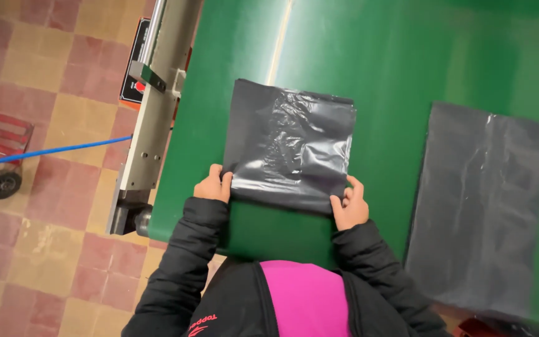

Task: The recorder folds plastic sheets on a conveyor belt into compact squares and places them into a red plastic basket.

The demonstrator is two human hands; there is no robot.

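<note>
A folded black plastic bag [288,146] lies on the green conveyor belt [382,68] in front of me. My left hand [213,185] pinches its near left corner. My right hand [349,205] grips its near right corner. Both arms are in black jacket sleeves, and a pink top shows at the bottom of the head view. A second, longer black plastic bag [478,206] lies flat on the belt to the right, apart from both hands.
The belt's grey metal side frame [151,118] with a roller end runs along the left. Beyond it is a checkered tile floor [45,93], crossed by a blue hose [51,151]. A red hand cart [1,146] with a black wheel stands at far left.
</note>
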